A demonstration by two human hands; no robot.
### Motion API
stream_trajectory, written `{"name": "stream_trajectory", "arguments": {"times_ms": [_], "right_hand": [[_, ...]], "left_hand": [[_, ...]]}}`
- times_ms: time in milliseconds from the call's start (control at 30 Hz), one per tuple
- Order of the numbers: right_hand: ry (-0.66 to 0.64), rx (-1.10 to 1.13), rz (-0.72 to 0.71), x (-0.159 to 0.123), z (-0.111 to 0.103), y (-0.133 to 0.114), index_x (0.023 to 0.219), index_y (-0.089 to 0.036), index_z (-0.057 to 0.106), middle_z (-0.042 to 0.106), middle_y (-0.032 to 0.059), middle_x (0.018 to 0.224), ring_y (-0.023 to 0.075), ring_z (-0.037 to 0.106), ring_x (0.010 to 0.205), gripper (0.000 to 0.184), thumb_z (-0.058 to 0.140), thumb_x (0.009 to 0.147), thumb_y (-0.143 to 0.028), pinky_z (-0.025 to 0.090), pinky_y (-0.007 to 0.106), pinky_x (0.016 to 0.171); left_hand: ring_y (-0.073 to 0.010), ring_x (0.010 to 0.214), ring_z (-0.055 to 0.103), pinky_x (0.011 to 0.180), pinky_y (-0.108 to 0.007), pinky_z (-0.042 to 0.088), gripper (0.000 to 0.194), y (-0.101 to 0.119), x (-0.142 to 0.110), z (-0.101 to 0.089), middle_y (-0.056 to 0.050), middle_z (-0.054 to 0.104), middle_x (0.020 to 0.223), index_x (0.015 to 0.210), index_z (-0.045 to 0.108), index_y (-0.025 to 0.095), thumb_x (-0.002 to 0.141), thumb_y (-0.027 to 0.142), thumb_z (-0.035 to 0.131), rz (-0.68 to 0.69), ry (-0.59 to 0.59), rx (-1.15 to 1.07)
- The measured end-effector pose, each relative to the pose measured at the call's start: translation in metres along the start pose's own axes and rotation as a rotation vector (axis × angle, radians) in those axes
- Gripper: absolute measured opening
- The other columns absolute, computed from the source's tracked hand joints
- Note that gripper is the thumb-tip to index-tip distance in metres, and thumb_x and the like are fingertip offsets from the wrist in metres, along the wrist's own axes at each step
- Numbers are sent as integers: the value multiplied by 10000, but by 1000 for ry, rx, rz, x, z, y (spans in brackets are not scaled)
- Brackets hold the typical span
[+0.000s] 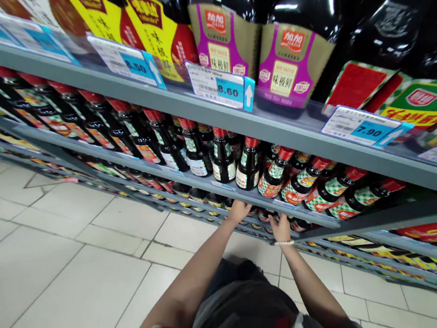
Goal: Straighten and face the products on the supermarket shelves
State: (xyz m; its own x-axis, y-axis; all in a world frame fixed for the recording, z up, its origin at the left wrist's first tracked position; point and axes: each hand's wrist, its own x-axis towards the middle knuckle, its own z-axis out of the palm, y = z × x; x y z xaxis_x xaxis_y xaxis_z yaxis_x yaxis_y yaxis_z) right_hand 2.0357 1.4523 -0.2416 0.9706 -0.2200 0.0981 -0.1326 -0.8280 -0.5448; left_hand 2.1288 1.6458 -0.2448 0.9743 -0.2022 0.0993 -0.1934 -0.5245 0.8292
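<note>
Left hand, right hand held near lower bottles; grips cannot be told. Bottles best kept clear of shelf edge.

the dark bottles sit side by side on a lower shelf, right under the edge of the shelf above, which cuts off their upper parts from view. their glass or plastic reads nearly black, glossy in spots, and the labels show small patches of red and pale colour; the print is too small and shaded to read. one more dark bottle shows farther right along the same row, also only in part. their exact tilt and whether their caps are on cannot be told.
</note>
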Motion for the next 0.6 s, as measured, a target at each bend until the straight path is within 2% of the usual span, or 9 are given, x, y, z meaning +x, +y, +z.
{"name": "stream_trajectory", "arguments": {"times_ms": [67, 133, 233, 333, 433, 500, 600], "right_hand": [[-23, 156, -23, -23, -9, 18, 1392, -127, 437, 637, 205, 1292, 252, 690, 1085, 539, 552, 915, -350, 561, 365, 912], [-78, 336, -16, -47, -19, 41, 1467, -171, 339, 585, 189, 1372, 249, 691, 1084, 633, 538, 908, -391, 563, 391, 923], [-164, 426, 91, -77, -30, 73, 1421, -192, 403, 614, 181, 1336, 277, 720, 994, 643, 558, 859, -464, 597, 435, 837], [-124, 391, 158, -87, -37, 83, 1330, -203, 495, 675, 155, 1245, 276, 736, 900, 580, 577, 830, -485, 617, 434, 752], [-61, 353, 100, -80, -38, 56, 1253, -211, 566, 721, 118, 1150, 254, 736, 888, 459, 556, 868, -461, 613, 402, 776], [-28, 309, 20, -68, -33, 18, 1196, -206, 610, 736, 107, 1107, 244, 730, 913, 381, 525, 908, -440, 599, 385, 814], [52, 270, -118, -45, -16, -52, 1199, -182, 617, 724, 116, 1133, 234, 703, 1012, 360, 481, 954, -409, 555, 378, 914]], "left_hand": [[-258, 1175, 638, 1016, -407, 522, 305, -4, -11, 1, -116, 710, 1184, 1117, 648, 158, 909, 312, 487, -32, -8, -66], [-229, 1210, 620, 961, -360, 554, 416, -15, -29, -3, -118, 655, 1298, 1265, 554, 170, 954, 415, 426, -68, -27, -123], [-213, 1204, 626, 917, -340, 573, 489, -47, -69, -20, -117, 625, 1347, 1313, 497, 191, 948, 498, 389, -149, -90, -153], [-227, 1112, 677, 943, -385, 561, 432, -96, -124, -47, -112, 706, 1200, 1157, 588, 195, 902, 479, 387, -285, -172, -86], [-264, 911, 732, 859, -423, 583, 271, -152, -188, -84, -57, 761, 884, 880, 631, 240, 785, 448, 486, -442, -282, 49], [-302, 764, 736, 779, -464, 589, 173, -186, -231, -113, -29, 713, 668, 718, 581, 243, 685, 406, 532, -545, -358, 156], [-329, 740, 737, 782, -492, 577, 109, -229, -289, -162, -3, 647, 542, 634, 510, 237, 617, 344, 525, -680, -424, 307]]}}
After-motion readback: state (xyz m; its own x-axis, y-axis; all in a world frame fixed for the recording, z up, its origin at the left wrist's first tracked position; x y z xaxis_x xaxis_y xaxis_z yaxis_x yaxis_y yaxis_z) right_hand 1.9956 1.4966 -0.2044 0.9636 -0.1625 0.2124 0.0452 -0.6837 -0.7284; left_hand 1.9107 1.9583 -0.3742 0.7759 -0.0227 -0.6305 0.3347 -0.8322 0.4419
